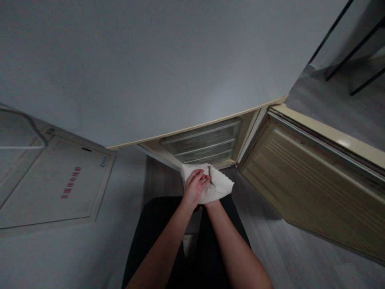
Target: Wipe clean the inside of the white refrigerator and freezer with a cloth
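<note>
A white cloth (219,184) with a scalloped edge lies folded over and between my hands, just in front of an open refrigerator compartment. My left hand (195,186) is on top of the cloth, palm partly turned up, its loosely curled fingers closed at a fold. My right hand (212,204) holds the cloth from beneath; only the wrist and the heel of the hand show, and its fingers are hidden. Beyond the cloth, clear ridged drawer fronts (207,140) fill the compartment.
The compartment door (313,176) stands swung out to the right, close above the grey plank floor (264,241). A pale wall panel (57,180) with red lettering is at left. The appliance's large grey-white side or top (168,68) rises ahead. Thin black legs (355,52) stand at upper right.
</note>
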Demonstrator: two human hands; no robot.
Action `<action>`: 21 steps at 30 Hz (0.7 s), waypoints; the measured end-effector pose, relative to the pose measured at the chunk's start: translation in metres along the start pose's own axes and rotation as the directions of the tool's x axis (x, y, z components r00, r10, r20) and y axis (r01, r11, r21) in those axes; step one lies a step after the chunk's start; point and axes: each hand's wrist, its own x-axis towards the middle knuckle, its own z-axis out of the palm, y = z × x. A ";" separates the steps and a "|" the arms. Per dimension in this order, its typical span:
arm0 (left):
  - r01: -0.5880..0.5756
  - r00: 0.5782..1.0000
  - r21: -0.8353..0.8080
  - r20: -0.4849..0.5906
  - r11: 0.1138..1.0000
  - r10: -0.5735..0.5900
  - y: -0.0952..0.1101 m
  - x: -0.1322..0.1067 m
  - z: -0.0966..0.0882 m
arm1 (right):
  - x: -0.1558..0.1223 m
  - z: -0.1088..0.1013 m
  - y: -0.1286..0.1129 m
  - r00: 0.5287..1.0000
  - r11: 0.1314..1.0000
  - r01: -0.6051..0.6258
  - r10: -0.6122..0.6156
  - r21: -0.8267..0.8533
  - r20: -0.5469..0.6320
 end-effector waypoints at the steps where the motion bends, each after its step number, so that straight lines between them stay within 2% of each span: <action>1: 0.033 0.999 -0.017 -0.019 0.999 -0.034 -0.002 0.006 0.001 | 0.002 -0.002 -0.001 1.000 1.000 -0.002 0.002 0.009 -0.003; 4: 0.097 0.995 0.002 -0.036 0.995 -0.097 -0.006 0.018 0.004 | 0.006 -0.007 -0.005 0.999 0.991 -0.019 0.024 0.130 -0.037; 8: 0.164 0.970 -0.146 -0.154 0.976 -0.186 -0.013 0.042 0.006 | 0.013 -0.015 -0.008 0.995 0.953 -0.026 0.052 0.301 -0.080; 11: 0.184 0.949 -0.190 -0.223 0.964 -0.225 -0.017 0.076 0.007 | 0.016 -0.017 -0.005 0.992 0.930 -0.030 0.074 0.366 -0.106; 16: 0.219 0.918 -0.187 -0.292 0.958 -0.267 -0.021 0.141 0.012 | 0.017 -0.013 0.004 0.965 0.806 -0.058 0.196 0.589 -0.174; 18: 0.205 0.917 -0.199 -0.304 0.958 -0.259 -0.021 0.160 0.014 | 0.018 -0.011 0.006 0.959 0.801 -0.048 0.204 0.596 -0.198; 21: 0.176 0.930 -0.220 -0.281 0.959 -0.236 -0.022 0.171 0.013 | 0.021 -0.011 0.004 0.962 0.867 -0.043 0.170 0.496 -0.214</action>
